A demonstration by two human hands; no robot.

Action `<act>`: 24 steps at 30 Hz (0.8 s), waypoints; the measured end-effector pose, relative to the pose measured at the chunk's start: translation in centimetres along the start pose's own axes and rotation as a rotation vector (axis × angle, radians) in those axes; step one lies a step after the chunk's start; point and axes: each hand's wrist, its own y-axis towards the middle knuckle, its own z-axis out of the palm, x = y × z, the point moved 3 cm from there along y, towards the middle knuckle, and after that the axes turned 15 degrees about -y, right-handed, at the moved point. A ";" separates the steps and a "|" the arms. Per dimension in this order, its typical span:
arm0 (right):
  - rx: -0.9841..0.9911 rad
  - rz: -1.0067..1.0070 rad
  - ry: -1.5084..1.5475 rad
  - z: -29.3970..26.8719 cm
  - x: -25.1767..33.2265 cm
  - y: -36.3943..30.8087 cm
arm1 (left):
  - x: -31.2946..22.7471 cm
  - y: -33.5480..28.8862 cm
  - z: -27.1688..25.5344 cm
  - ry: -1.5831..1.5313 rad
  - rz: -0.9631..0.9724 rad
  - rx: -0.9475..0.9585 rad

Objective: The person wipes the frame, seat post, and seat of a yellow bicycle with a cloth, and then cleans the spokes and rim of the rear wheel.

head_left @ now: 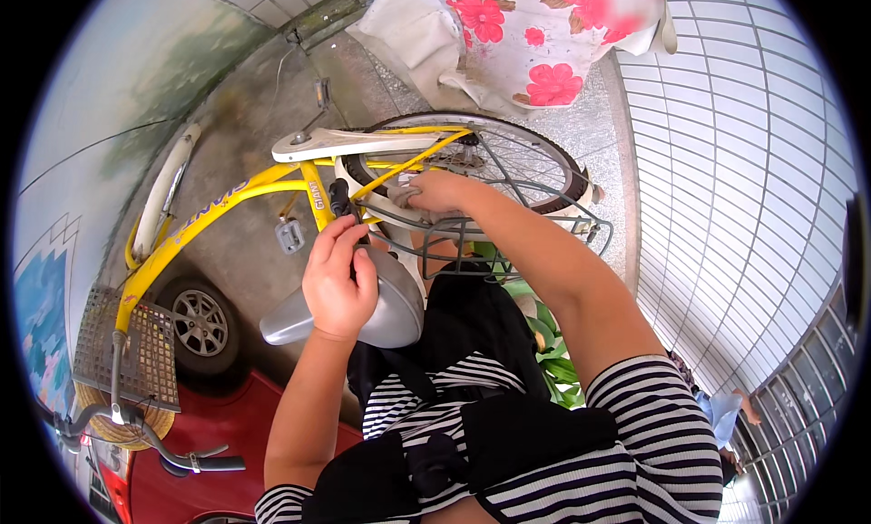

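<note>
A yellow bicycle (210, 203) leans towards me, with its grey saddle (399, 299) close to my body. My left hand (340, 284) is bent over the saddle's edge beside the black seat post, thumb apart from the fingers. Further right, my right hand (439, 194) presses a greyish cloth (402, 195) against the frame near the rear wheel (544, 157). Part of the cloth is hidden under the fingers. The dark rear rack (544, 223) passes below my right forearm. A white chain guard (363, 144) lies just beyond both hands.
A flowered cover (531, 34) drapes over something at the far side. On the left are the bicycle's front basket (127, 352), handlebar (168, 447) and a red vehicle (209, 451). Green leaves (555, 352) grow beneath my right arm. A tiled wall (735, 152) bounds the right; another person (723, 415) is there.
</note>
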 end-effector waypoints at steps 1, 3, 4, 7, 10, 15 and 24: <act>-0.009 -0.007 0.014 0.3 0.0 0.3 | 0.0 0.0 -0.1 0.003 0.009 -0.001; -0.119 -0.032 -0.041 0.5 -1.0 -0.4 | 0.1 0.1 -0.3 -0.004 0.016 -0.004; -0.172 -0.046 -0.068 0.6 -1.7 -1.0 | 0.1 0.1 -0.2 -0.013 0.012 -0.004; -0.048 0.171 -0.216 -0.8 -4.5 -2.2 | 0.2 -0.1 -0.1 -0.028 0.008 -0.007; -0.106 0.288 -0.442 -3.9 -6.9 -4.8 | 0.6 -0.3 -0.3 -0.032 -0.019 0.001; -0.348 0.126 0.063 -6.3 -10.7 -8.4 | 0.5 -0.2 -0.3 0.002 0.026 0.013; -0.372 -0.253 1.625 -5.8 -6.5 -15.3 | 0.1 -0.3 -0.2 -0.020 0.009 0.030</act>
